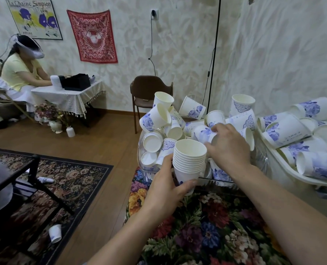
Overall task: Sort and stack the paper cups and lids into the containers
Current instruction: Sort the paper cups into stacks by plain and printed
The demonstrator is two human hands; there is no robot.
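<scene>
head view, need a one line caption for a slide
Left hand holds a nested cup stack while right hand picks a loose cup from the pile.

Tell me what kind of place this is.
Probably a room in a home, used as a work area: patterned rugs on a wood floor, a poster and red cloth on the wall, loose paper cups heaped in containers.

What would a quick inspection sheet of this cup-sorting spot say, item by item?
Surface: floral cloth over the table.
Job's things: nested cup stack; loose cups heaped in a clear container and a white tub; lids: nothing seen.
Clutter: stray cup on the floor.
Grips: left hand holds the stack; right hand grasps a loose cup.
Cables: black cord from wall socket.
Surroundings: seated person, brown chair.
</scene>
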